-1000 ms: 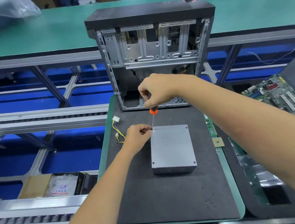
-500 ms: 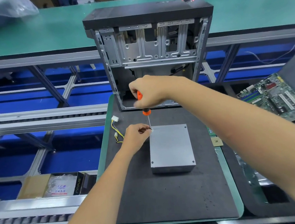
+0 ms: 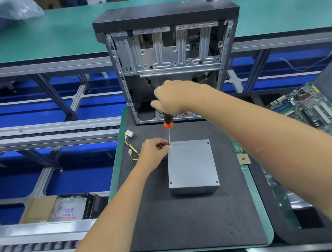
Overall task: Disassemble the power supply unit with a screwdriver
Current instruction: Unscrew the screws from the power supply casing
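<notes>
Your right hand [image 3: 173, 97] grips the upright screwdriver [image 3: 168, 123] over the power supply unit [image 3: 192, 163]'s far-left corner; left hand [image 3: 153, 153] pinches its tip there.

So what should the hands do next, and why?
Probably keep turning the screwdriver: the right hand grips its handle, its tip sits at the far left corner of the power supply, and the left hand pinches there, likely steadying the screw.

Bright, even overhead light, soft shadows, sharp centre, wide-angle bending at edges.
</notes>
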Tool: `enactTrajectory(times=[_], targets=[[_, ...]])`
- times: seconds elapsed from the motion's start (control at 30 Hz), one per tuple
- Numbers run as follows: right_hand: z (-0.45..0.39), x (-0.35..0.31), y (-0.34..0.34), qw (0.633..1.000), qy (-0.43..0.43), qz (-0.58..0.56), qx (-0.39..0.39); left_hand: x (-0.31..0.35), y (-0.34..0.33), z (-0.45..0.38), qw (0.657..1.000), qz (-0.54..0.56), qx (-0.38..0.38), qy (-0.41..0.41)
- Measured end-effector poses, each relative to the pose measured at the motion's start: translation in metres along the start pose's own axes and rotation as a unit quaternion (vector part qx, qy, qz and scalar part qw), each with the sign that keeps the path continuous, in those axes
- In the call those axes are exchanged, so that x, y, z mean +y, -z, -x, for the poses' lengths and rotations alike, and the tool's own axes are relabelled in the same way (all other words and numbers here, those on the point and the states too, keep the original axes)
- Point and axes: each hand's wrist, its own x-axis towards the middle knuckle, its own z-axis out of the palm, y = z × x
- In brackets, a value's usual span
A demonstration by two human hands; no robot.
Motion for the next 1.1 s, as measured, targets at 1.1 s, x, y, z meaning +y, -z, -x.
enactTrajectory(times=[1.1], targets=[[0.009, -0.0015, 0.001, 0.991, 0.102, -0.081, -0.026, 0.0044, -0.0004, -0.0022, 0.997, -0.082, -0.008, -0.003]])
